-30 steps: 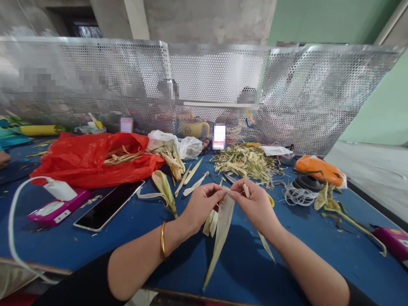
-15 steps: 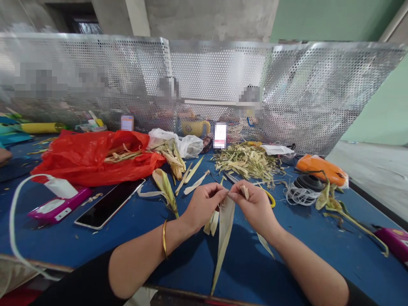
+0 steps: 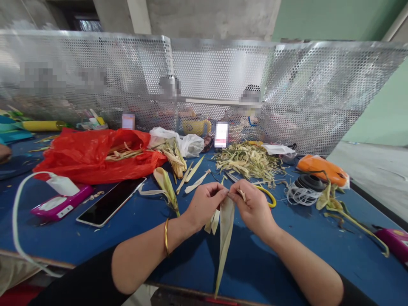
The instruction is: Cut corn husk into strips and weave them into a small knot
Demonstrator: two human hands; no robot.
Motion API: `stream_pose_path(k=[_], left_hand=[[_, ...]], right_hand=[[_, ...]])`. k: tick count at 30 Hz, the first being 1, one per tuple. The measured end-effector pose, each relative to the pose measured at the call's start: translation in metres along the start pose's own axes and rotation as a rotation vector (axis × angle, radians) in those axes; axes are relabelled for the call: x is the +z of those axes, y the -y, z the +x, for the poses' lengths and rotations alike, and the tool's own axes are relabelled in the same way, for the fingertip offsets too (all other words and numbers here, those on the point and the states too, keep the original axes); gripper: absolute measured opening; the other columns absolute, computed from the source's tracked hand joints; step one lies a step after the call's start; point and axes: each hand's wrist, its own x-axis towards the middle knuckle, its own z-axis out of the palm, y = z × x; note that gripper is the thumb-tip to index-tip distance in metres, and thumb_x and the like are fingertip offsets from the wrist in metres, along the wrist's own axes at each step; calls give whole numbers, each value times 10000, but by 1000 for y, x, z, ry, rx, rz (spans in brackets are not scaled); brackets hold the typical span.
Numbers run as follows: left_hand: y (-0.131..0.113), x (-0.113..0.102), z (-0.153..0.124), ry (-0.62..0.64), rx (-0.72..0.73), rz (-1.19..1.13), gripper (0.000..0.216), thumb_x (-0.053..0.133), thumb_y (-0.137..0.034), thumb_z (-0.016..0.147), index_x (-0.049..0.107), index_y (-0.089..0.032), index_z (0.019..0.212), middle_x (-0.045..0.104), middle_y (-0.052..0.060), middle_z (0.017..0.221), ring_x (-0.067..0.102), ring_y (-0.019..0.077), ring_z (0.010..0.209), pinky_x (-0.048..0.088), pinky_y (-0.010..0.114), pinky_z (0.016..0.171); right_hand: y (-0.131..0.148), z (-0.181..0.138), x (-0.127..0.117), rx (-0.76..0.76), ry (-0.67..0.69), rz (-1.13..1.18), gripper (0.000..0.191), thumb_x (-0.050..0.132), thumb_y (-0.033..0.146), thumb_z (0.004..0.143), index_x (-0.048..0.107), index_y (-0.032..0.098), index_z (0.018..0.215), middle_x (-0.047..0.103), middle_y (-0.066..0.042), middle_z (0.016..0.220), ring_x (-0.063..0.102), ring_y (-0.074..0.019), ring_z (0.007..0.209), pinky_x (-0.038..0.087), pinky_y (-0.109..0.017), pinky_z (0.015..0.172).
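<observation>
My left hand (image 3: 206,204) pinches the top of a long pale corn husk strip (image 3: 226,231), which hangs down toward the table's front edge. Fingertip to fingertip with it, my right hand (image 3: 255,208) is closed on the same husk top, and a small pale husk end shows between its fingers. Shorter husk pieces (image 3: 213,223) hang behind my left hand. Scissors with a yellow handle (image 3: 271,197) lie just beyond my right hand, partly covered by it. Loose husk strips (image 3: 198,181) and a whole greenish husk (image 3: 165,185) rest left of my hands.
A red plastic bag (image 3: 79,157) with dried husks, a phone (image 3: 111,203) and a purple power strip (image 3: 62,204) occupy the left. Beyond my hands lies a shredded husk heap (image 3: 248,160). A black spool with white string (image 3: 306,189) sits right. A perforated metal screen (image 3: 219,68) stands behind.
The right hand has turned slightly, and the thin husk piece that hung below it is no longer visible. Both hands keep their pinch on the long husk strip; the view has shifted a little.
</observation>
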Motion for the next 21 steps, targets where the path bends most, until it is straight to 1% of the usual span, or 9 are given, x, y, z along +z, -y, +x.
stream_pose_path(k=[2,3,6,8,10,12,14,16,21], left_hand=[[0,0,0,1,-12,-5,241,617,-357,767,580,-153,643,485,-38,552,422,88,523,363,206,511],[-1,0,0,-4,-12,-5,243,617,-364,770,586,-154,652,489,-38,556,425,88,523,365,205,510],[-1,-1,-1,-42,7,15,255,612,-392,788,604,-158,688,503,-37,567,434,91,526,370,203,501],[-1,-2,-1,-66,15,30,269,610,-412,794,609,-161,698,510,-37,565,436,92,518,364,201,487],[-1,-2,0,-72,0,21,280,613,-427,793,605,-164,698,507,-40,560,436,90,507,361,199,477],[0,-3,0,-53,-35,-6,292,619,-446,787,594,-168,701,512,-41,568,449,92,509,374,200,476],[1,-2,0,-29,-60,-18,305,623,-462,781,585,-170,703,523,-38,581,467,97,517,392,203,479],[2,-1,-1,-25,-61,-14,309,627,-461,778,579,-169,690,523,-36,577,468,97,515,395,203,475],[4,-1,1,-69,-43,-51,313,650,-448,762,578,-165,651,507,-40,553,438,81,490,369,194,461]], right_hand=[[1,-1,1,6,-10,-1,167,496,219,900,519,213,735,547,-11,737,509,-155,687,372,-257,626],[2,-1,2,36,-25,13,162,506,233,896,528,213,736,552,-10,735,505,-154,681,374,-259,624],[3,0,4,237,-68,151,129,584,313,846,557,213,768,552,12,682,469,-142,609,360,-258,563],[3,0,6,381,-58,286,183,645,374,790,569,208,768,523,32,619,430,-128,542,329,-254,503],[2,1,7,471,-48,399,246,686,414,742,562,204,721,465,54,548,375,-109,485,288,-250,462],[1,2,8,510,-69,457,282,704,431,717,545,202,672,405,70,503,321,-94,454,255,-246,443],[-1,3,8,516,-98,455,283,704,426,712,542,201,656,385,75,490,303,-90,448,241,-244,438],[-1,3,7,486,-119,403,250,686,397,728,547,202,656,397,70,495,315,-95,456,251,-245,444],[2,-2,3,291,-162,133,149,623,295,805,577,211,691,496,39,571,411,-120,530,317,-251,507]])
